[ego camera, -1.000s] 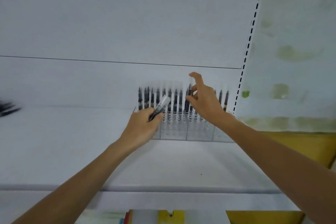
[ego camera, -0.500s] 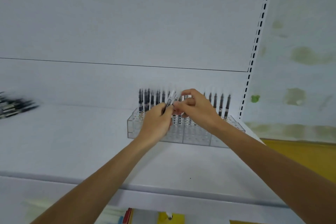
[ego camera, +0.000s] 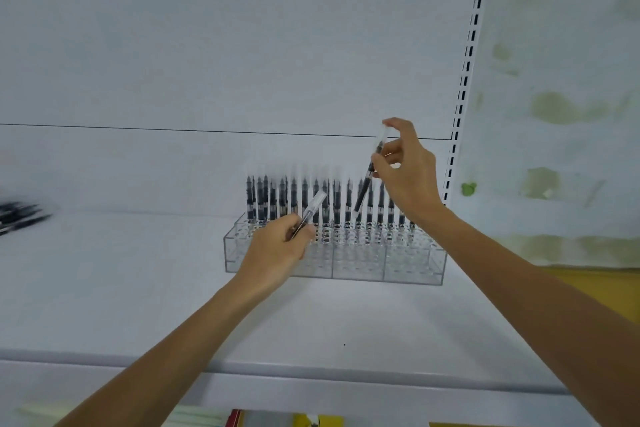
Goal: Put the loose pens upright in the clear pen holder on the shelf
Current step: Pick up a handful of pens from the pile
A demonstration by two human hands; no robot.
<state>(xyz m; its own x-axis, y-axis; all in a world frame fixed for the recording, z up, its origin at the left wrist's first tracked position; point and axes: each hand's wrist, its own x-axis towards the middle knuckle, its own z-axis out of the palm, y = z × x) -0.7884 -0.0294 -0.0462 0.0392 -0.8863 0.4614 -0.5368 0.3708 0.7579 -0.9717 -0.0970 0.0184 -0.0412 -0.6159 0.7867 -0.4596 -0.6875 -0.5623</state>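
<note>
White shelf [ego camera: 104,288], white back panel [ego camera: 242,45] with horizontal seam, slotted upright [ego camera: 468,62], green-stained wall [ego camera: 561,80] at right

Holder [ego camera: 412,267] front rows free

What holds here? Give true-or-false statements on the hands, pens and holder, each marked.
1. The right hand pinches a tilted pen over the holder. True.
2. The left hand is empty. False: it grips a clear-capped pen.
3. Upright pens stand in the holder's back rows. True.
4. The holder's front holes are full. False: they stand empty.
5. Loose pens lie at the shelf's right end. False: they lie far left.
</note>
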